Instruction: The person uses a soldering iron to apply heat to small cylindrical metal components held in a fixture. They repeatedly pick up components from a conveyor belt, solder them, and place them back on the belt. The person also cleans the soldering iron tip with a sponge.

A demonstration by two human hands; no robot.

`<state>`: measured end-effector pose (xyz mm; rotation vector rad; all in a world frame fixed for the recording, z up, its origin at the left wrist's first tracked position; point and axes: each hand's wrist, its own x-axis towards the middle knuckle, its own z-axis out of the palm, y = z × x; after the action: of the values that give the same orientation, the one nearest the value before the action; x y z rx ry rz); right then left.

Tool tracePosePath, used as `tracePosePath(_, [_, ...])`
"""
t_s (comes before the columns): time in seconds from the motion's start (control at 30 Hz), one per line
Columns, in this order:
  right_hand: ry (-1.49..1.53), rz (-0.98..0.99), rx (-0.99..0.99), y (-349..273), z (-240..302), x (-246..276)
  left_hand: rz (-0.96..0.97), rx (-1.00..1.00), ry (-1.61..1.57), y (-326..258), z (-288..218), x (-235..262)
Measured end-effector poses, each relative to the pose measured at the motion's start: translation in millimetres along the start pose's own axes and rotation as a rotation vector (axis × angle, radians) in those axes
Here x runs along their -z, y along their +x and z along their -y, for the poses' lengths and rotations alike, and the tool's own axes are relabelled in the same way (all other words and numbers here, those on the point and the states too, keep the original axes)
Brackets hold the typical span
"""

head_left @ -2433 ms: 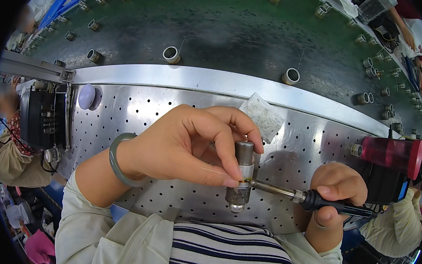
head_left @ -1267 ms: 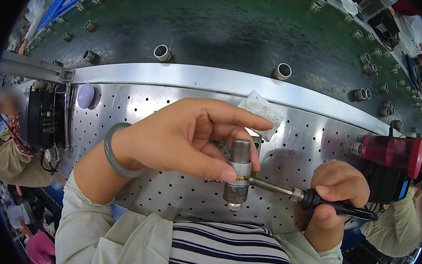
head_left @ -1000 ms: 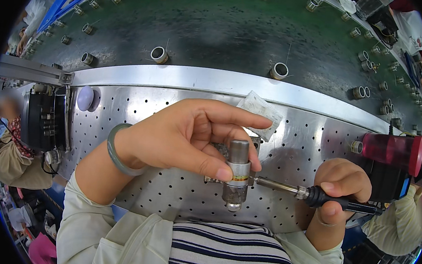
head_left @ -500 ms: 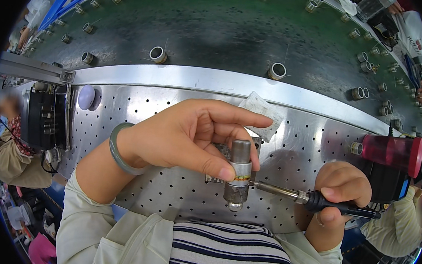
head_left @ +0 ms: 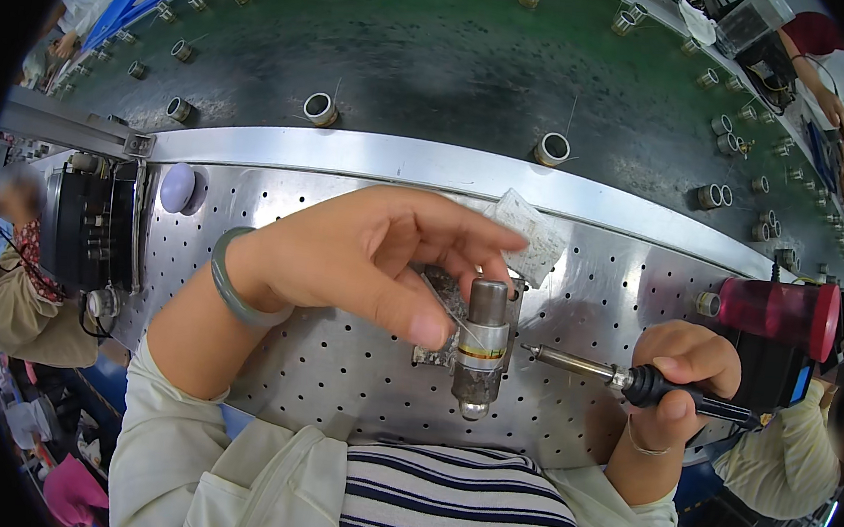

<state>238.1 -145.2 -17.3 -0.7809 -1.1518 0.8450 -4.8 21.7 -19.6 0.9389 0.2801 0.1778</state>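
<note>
In front of me a metal cylinder [head_left: 487, 305] with a dark upper end stands on a fixture, a silver ring [head_left: 480, 346] with a yellowish band around its middle and a rounded tip at its near end. Beside it on the left is my left hand [head_left: 372, 259], thumb and fingers spread apart with nothing held; some fingertips pass behind the cylinder. A thin wire runs near the thumb toward the ring. My right hand [head_left: 686, 372] is closed around the black handle of a soldering iron [head_left: 652, 387]. The iron's tip points left, a little apart from the ring.
A perforated metal worktop [head_left: 333, 366] lies under my hands, bearing a crumpled whitish sheet [head_left: 533, 235], a lilac knob [head_left: 178, 188] and a red translucent container [head_left: 779, 317]. Beyond a metal rail [head_left: 431, 161], a green belt [head_left: 429, 73] carries several small metal rings. Other people sit at both sides.
My left thumb and fingers have come off the ring, and that hand has shifted slightly left. The soldering iron's tip has drawn away from the ring to the right and slightly up.
</note>
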Motion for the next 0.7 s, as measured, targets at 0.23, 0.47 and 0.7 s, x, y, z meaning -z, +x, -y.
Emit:
tracePosePath(0.23, [-0.009,0.114,0.001,2.8,-3.0,-2.3,-0.054,0.148,0.112,0.4,-3.8,-14.5])
tracePosePath(0.47, [-0.063,-0.030,-0.042,-0.3,0.6,-6.4,-0.091,0.141,0.076,1.7,-0.5,-15.4])
tracePosePath(0.7, [0.029,0.042,-0.011,0.7,-2.1,-2.8,-0.050,0.117,-0.016,1.1,1.4,-14.0])
